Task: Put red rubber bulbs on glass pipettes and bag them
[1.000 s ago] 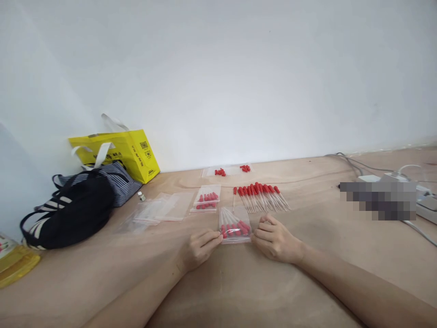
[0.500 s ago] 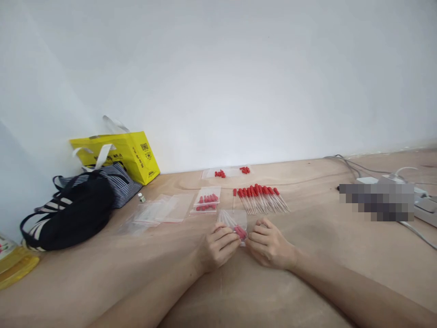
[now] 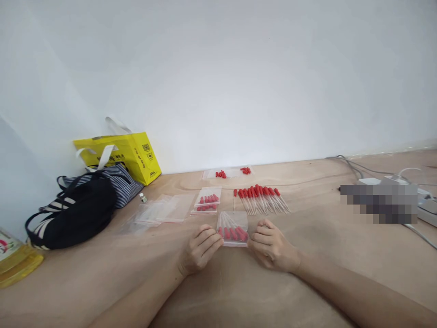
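Observation:
A small clear zip bag [image 3: 233, 221] holds several droppers with red bulbs, the bulbs lying toward me near its sealed edge. My left hand [image 3: 202, 248] pinches the bag's near left corner. At the near right corner my right hand [image 3: 272, 246] has its fingers closed on the bag. Just beyond, a row of loose red-bulbed droppers [image 3: 261, 198] lies on the table. Two filled bags [image 3: 207, 199] overlap to the left of that row, and flat clear bags [image 3: 164, 209] are spread farther left.
On the wooden table [image 3: 218, 296], red bulbs [image 3: 221, 174] rest on plastic by the wall. A yellow bag [image 3: 136, 155], a black bag [image 3: 82, 209] and a bottle of yellow liquid [image 3: 20, 262] stand left. Cables and a white power strip [image 3: 428, 207] lie right.
My left hand has moved left along the bag's near edge to its corner, uncovering the red bulbs inside. My right hand has hardly moved.

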Demonstrator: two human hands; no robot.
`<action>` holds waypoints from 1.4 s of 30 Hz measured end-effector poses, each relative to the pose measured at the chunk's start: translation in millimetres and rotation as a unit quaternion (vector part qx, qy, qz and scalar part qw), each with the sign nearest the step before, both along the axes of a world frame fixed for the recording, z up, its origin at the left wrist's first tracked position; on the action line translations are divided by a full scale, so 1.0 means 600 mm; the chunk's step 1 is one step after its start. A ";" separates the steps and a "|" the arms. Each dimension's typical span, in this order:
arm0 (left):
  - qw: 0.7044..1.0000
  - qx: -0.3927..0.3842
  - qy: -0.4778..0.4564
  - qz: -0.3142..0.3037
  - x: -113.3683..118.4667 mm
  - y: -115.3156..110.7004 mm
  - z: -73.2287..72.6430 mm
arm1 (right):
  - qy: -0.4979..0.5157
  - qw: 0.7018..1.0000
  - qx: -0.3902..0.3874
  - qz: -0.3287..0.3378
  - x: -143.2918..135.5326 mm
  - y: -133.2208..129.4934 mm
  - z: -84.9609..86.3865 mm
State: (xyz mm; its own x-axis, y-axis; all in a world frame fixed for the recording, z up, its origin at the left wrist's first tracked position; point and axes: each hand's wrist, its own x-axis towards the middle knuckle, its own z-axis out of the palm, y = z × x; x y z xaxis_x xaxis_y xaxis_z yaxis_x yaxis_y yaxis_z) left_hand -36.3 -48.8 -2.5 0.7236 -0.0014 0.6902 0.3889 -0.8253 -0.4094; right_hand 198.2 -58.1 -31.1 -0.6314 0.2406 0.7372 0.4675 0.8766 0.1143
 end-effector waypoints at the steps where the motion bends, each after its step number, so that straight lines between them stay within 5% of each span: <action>1: 1.000 -0.004 -0.008 0.002 0.000 0.000 0.000 | 0.002 1.000 -0.002 0.000 0.000 0.000 0.000; 5: 0.997 -0.065 -0.041 0.003 -0.009 0.003 -0.005 | 0.009 1.000 -0.010 -0.004 0.002 -0.002 0.001; 8: 0.957 -0.274 -0.083 0.041 -0.015 0.006 -0.004 | 0.010 1.000 -0.019 -0.009 0.005 -0.002 0.001; 9: 0.915 -0.381 -0.119 0.064 -0.014 0.007 -0.002 | 0.010 1.000 -0.022 -0.011 0.005 -0.002 0.001; 11: 0.770 -0.591 -0.209 0.116 -0.003 0.010 0.004 | 0.009 1.000 -0.027 -0.012 0.005 -0.002 0.001; 13: 0.613 -0.725 -0.273 0.154 0.015 0.011 0.011 | 0.006 0.999 -0.031 -0.008 0.003 -0.003 0.002; 14: 0.560 -0.759 -0.286 0.167 0.025 0.012 0.014 | 0.003 0.999 -0.034 -0.003 0.002 -0.004 0.003; 16: 0.509 -0.792 -0.290 0.170 0.043 0.010 0.019 | -0.011 0.999 -0.050 0.009 -0.001 -0.008 0.007; 22: 0.427 -0.865 -0.229 0.128 0.031 -0.024 0.042 | -0.059 0.988 -0.132 0.054 0.002 -0.017 0.015; 25: 0.430 -0.877 -0.169 0.132 -0.006 -0.043 0.064 | -0.063 0.986 -0.146 0.043 0.007 -0.013 0.015; 28: 0.516 -0.823 -0.191 0.141 -0.045 -0.032 0.078 | -0.057 0.990 -0.129 0.024 0.009 -0.008 0.013; 31: 0.604 -0.729 -0.281 0.159 -0.068 0.026 0.081 | -0.053 0.992 -0.111 0.016 0.007 -0.006 0.012; 34: 0.665 -0.621 -0.321 0.261 -0.067 0.114 0.075 | -0.050 0.994 -0.100 0.012 0.005 -0.005 0.010; 38: 0.674 -0.591 -0.289 0.336 -0.056 0.211 0.060 | -0.041 0.994 -0.099 0.002 0.006 -0.004 0.006; 42: 0.697 -0.531 -0.224 0.428 -0.069 0.239 0.045 | -0.037 0.994 -0.106 -0.003 0.009 -0.004 0.006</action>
State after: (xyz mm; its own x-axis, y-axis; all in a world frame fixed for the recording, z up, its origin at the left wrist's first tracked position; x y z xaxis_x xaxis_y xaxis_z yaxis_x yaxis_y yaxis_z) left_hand -78.0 94.7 24.8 -0.1416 0.9813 0.1303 0.8166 0.0414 0.5757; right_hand 203.6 -60.6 -27.6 -0.6799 0.3898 0.6211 0.4698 0.8819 -0.0392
